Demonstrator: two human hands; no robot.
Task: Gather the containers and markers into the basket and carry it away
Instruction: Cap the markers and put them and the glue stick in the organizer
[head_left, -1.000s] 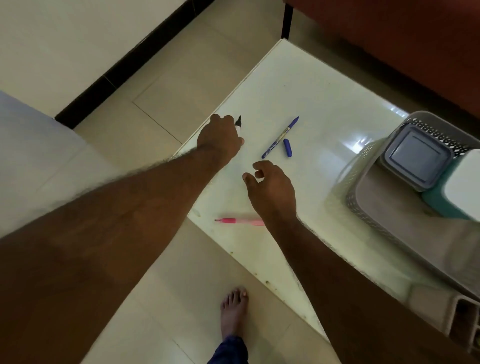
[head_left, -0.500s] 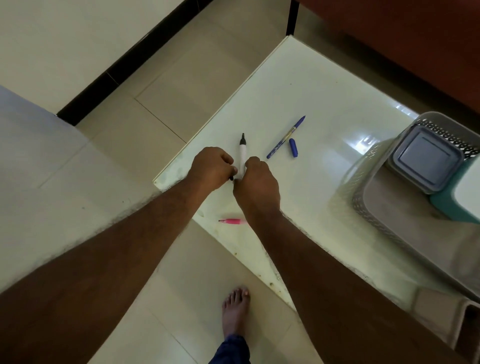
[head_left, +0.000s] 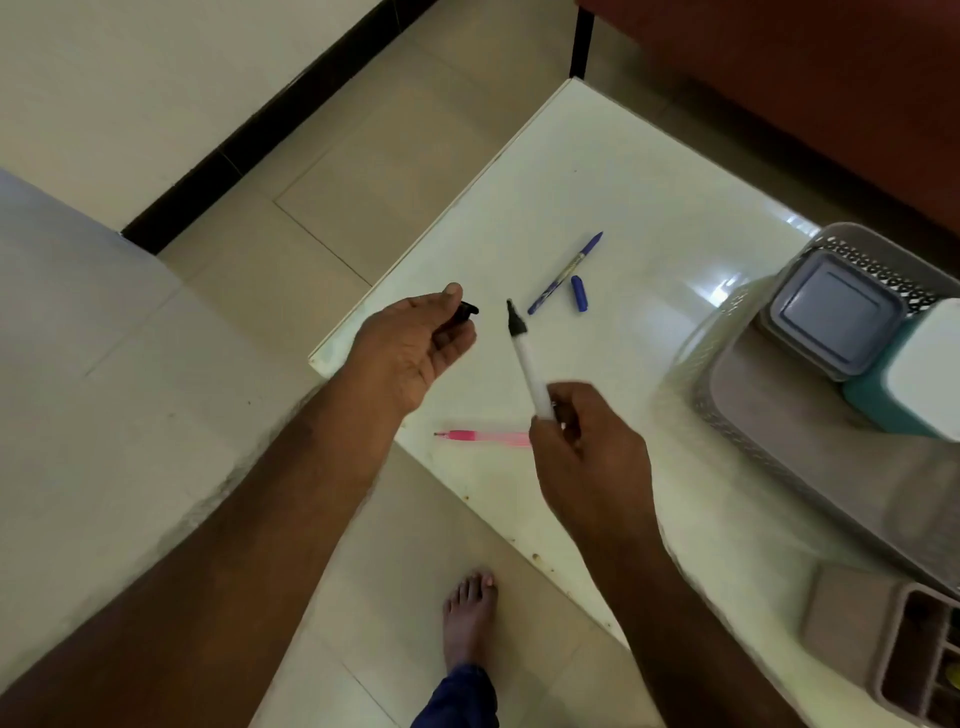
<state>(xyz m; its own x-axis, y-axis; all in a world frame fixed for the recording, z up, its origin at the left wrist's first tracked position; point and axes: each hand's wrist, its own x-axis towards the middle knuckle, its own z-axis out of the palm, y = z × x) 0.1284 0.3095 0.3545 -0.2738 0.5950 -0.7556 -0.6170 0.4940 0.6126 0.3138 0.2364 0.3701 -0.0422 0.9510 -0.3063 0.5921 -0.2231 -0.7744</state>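
My right hand (head_left: 589, 447) is pinched around the near end of a marker (head_left: 527, 361), a slim white barrel with a black tip pointing up and away over the table (head_left: 597, 176). My left hand (head_left: 410, 345), palm up, has its fingers curled on the small black cap (head_left: 465, 313). Beyond them a blue marker (head_left: 565, 273) lies uncapped on the glossy white top, its blue cap (head_left: 579, 300) just beside it. A pink pen (head_left: 480, 436) lies near the table's near edge. At right sits a grey perforated plastic basket (head_left: 737, 431) holding a square grey-lidded container (head_left: 836, 312) and a teal one (head_left: 883, 405).
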